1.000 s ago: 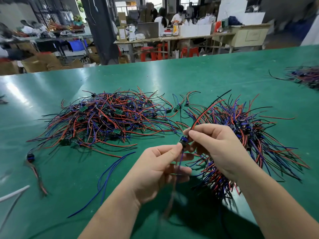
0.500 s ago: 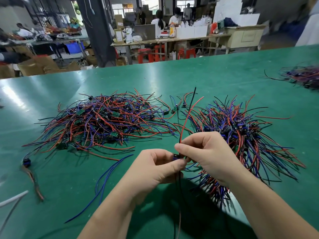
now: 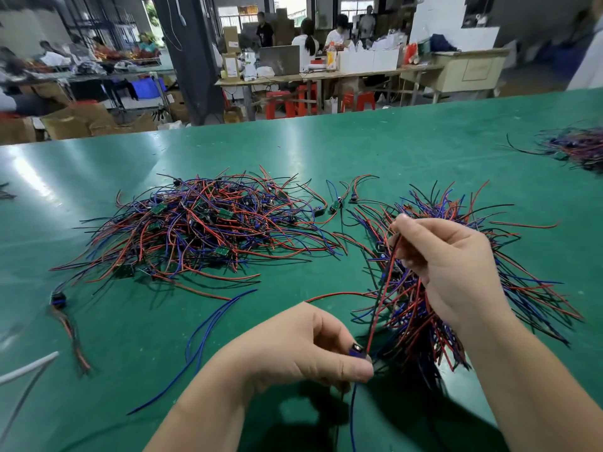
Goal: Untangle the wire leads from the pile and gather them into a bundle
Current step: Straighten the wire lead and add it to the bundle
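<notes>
The left hand point(image 3: 303, 347) pinches a small blue connector point(image 3: 355, 349) between thumb and forefinger, low and near the body. The right hand point(image 3: 450, 265) is up and away from it, fingertips nipping the red and black strands of the same wire lead point(image 3: 381, 298). So the hands are apart, each clamped on one end, and the lead runs between them. A blue strand hangs down below the left thumb.

Right under that lead and the right wrist sits the bundle point(image 3: 421, 324), a bristling sheaf of red, blue and black wires; the right hand covers its middle, and the lead crosses above its near-left edge. Off to the left, well apart, the tangled pile point(image 3: 202, 230) sprawls on the green tabletop point(image 3: 391, 151), small green boards showing among the wires.

Between pile and bundle lie a few loose leads point(image 3: 336, 205). A pair of blue wires point(image 3: 208, 331) curves across the tabletop just left of the left hand. Further left lies a blurred stray lead point(image 3: 65, 318), with a white cable point(image 3: 29, 367) at the near-left edge. Another heap point(image 3: 577, 148) sits at the far right. Beyond the tabletop, people work at benches with red stools point(image 3: 287, 104) beneath.
</notes>
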Demonstrator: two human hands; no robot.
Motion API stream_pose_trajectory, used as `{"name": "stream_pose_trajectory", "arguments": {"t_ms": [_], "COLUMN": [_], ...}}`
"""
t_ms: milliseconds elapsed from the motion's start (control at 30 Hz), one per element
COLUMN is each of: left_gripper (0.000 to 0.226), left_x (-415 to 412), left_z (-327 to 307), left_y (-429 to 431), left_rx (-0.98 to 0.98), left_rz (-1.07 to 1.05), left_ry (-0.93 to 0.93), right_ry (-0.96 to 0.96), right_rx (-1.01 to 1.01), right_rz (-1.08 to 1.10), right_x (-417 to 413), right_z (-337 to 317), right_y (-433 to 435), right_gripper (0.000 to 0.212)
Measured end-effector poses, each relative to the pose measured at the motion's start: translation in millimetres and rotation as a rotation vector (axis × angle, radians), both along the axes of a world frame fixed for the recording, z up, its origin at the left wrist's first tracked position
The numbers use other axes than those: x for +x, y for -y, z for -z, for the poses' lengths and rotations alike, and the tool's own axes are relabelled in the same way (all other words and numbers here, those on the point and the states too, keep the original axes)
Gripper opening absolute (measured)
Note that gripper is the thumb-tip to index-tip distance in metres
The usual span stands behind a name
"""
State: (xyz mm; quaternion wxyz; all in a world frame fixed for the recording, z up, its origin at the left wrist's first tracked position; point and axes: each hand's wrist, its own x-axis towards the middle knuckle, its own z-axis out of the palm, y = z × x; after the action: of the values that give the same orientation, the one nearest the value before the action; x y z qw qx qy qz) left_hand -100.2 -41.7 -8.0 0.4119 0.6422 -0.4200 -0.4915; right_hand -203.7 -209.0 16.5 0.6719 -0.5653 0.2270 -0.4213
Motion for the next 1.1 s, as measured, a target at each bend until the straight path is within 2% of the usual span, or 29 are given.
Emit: {"name": "stream_pose_trajectory", "arguments": {"t_ms": [100, 200, 300, 400, 467, 567, 600, 633, 700, 733, 800, 867, 933, 1033, 1100], "left_gripper": [0.019, 0.012, 0.017, 0.025, 0.044, 0.113, 0.125, 0.124, 0.092, 0.078, 0.072, 0.065, 0.052, 0.031, 0.025], "left_x": [4, 8, 12, 12, 12, 11, 11, 11, 12, 11, 7, -1, -9, -17, -18], "left_z": [-1, 1, 4, 2, 2, -1, -1, -1, 2, 3, 4, 6, 8, 7, 6], "left_y": [-4, -6, -5, 1, 6, 12, 13, 13, 15, 15, 17, 20, 22, 24, 24], "left_rx": [0.005, -0.127, -0.371, -0.552, -0.585, -0.539, -0.531, -0.538, -0.575, -0.586, -0.574, -0.534, -0.569, -0.674, -0.663], "left_rz": [0.09, 0.189, 0.147, 0.054, -0.137, -0.391, -0.455, -0.507, -0.58, -0.6, -0.619, -0.621, -0.598, -0.524, -0.52], "left_ry": [-0.004, -0.193, -0.475, -0.712, -0.775, -0.816, -0.821, -0.841, -0.86, -0.844, -0.767, -0.629, -0.52, -0.415, -0.301], "right_ry": [0.043, 0.049, -0.01, -0.112, -0.179, -0.283, -0.328, -0.376, -0.427, -0.402, -0.241, -0.061, 0.0, 0.038, 0.076], "right_rx": [0.181, 0.301, 0.285, 0.179, 0.079, -0.13, -0.201, -0.279, -0.431, -0.473, -0.482, -0.387, -0.278, -0.053, 0.054], "right_rz": [0.009, 0.005, -0.022, -0.219, -0.339, -0.418, -0.418, -0.404, -0.354, -0.346, -0.375, -0.389, -0.365, -0.368, -0.395], "right_x": [3, 6, 8, 9, 8, 8, 8, 9, 10, 10, 11, 10, 9, 9, 9], "right_z": [1, 2, 5, 10, 14, 20, 22, 24, 23, 22, 19, 16, 14, 12, 8], "right_y": [-1, 1, -2, -9, -12, -16, -18, -20, -26, -29, -35, -38, -37, -34, -32], "right_gripper": [0.034, 0.031, 0.025, 0.024, 0.028, 0.04, 0.047, 0.053, 0.054, 0.05, 0.033, 0.019, 0.011, 0.016, 0.017]}}
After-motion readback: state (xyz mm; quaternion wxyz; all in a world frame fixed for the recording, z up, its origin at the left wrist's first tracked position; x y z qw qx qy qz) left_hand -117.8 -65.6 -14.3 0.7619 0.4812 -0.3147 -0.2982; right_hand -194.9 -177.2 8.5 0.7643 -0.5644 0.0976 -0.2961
